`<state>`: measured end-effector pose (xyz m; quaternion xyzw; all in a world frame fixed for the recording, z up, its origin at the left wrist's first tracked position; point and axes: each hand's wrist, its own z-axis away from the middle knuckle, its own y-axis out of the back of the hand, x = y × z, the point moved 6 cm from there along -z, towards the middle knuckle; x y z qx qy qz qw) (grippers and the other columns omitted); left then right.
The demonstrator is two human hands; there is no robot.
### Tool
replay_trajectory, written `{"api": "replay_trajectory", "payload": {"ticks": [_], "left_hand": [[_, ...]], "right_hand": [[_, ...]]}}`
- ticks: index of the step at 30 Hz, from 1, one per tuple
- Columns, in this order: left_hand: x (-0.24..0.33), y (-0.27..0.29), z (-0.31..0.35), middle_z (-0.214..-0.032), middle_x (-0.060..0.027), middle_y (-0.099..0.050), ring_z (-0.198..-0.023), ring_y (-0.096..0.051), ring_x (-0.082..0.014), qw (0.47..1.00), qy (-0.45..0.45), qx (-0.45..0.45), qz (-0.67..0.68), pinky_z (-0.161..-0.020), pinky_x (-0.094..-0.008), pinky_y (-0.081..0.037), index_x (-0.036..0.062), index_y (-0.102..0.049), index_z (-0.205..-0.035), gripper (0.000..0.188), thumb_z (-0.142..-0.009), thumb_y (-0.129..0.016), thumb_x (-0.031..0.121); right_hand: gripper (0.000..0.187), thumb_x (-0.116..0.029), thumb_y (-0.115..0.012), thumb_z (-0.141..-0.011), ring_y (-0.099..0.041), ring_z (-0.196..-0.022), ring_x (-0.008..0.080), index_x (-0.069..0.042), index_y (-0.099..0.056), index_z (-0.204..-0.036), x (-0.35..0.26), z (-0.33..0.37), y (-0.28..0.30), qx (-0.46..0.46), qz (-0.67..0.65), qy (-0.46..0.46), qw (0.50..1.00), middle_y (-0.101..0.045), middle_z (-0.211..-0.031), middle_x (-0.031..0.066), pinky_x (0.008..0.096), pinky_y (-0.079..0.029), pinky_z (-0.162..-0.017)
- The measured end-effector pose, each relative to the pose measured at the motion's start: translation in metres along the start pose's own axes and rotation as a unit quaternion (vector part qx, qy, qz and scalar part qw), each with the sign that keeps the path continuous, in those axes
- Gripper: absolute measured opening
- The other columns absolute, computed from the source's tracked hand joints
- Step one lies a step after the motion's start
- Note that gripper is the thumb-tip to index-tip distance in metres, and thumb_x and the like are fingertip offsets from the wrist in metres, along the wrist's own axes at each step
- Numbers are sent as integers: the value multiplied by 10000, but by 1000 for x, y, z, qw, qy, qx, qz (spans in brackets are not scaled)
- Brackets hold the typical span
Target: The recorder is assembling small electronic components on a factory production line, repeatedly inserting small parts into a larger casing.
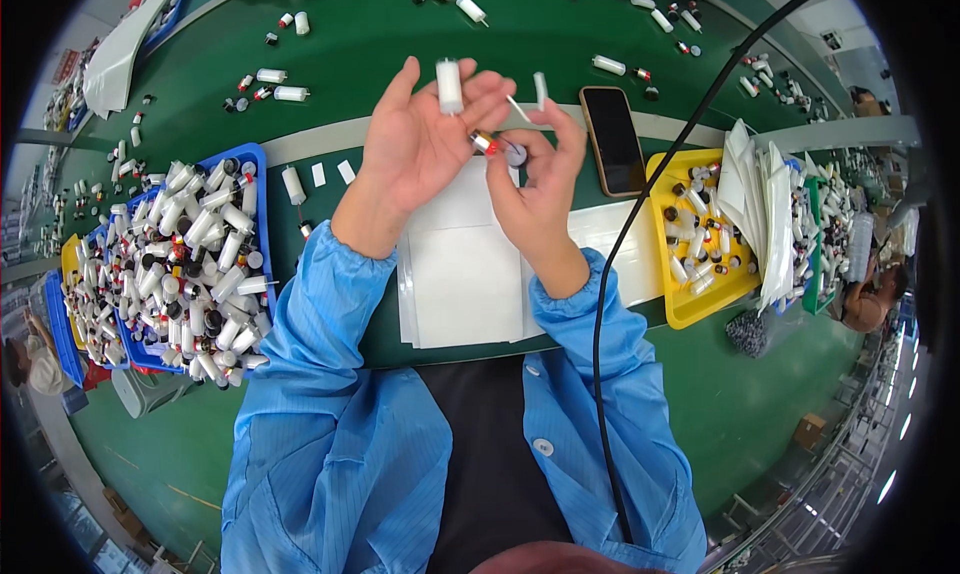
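My left hand (415, 139) is turned palm up, fingers spread, with a white plastic cylinder (449, 86) resting across them. Close beside it, my right hand (540, 179) pinches a small red-and-black part (484, 142) joined to a round grey cap (515, 155). A white strip (541, 90) stands at the right index fingertip, and a thinner white strip (517, 107) shows between the hands; what holds that one I cannot make out. Below both hands lie white sheets (465, 284). Left of them are a single white cylinder (293, 186) and two small white labels (346, 172).
A blue bin (262, 189) heaped with white cylinders stands at left. To the right are a phone (613, 139), a yellow tray (685, 312) of similar parts and white bags (770, 224). A black cable (640, 199) crosses over my right arm. Loose parts dot the green bench (380, 24).
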<state>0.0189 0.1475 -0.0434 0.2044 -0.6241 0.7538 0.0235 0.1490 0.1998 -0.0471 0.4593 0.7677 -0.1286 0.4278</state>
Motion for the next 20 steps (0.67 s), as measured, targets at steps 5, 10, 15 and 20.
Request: {"api": "replay_trajectory", "payload": {"ticks": [5,10,15,20], "left_hand": [[-16,16,1,-1331,-151,-581,-1238,-544,-242,958,57,13,-281,-1060,-434,-440,43,-495,-1367,519,-1017,-516,426],[-29,15,6,-1194,-68,-656,-1106,-624,-161,941,117,-13,-317,-933,-306,-503,62,-534,-1347,415,-976,-631,220],[-20,5,3,-1121,-85,-692,-1026,-674,-171,967,25,-3,-254,-896,-286,-545,33,-550,-1314,363,-958,-621,24],[-13,7,1,-1130,-85,-686,-1037,-667,-170,952,-13,-18,-305,-939,-292,-526,30,-474,-1401,442,-972,-586,27]], "right_hand": [[690,162,-631,-787,-610,-975,236,-31,-361,-1392,-13,-6,13,68,107,108,986,-414,-1243,135,329,-494,-823],[633,127,-703,-732,-560,-991,284,-105,-540,-1298,-21,-2,24,129,195,207,950,-565,-1119,122,347,-498,-742],[625,101,-745,-728,-586,-957,293,-129,-556,-1278,-22,0,19,81,167,232,955,-568,-1104,136,365,-514,-761],[662,18,-797,-743,-577,-1006,297,-169,-521,-1315,-13,1,18,102,131,153,974,-561,-1184,137,384,-522,-788]]}}
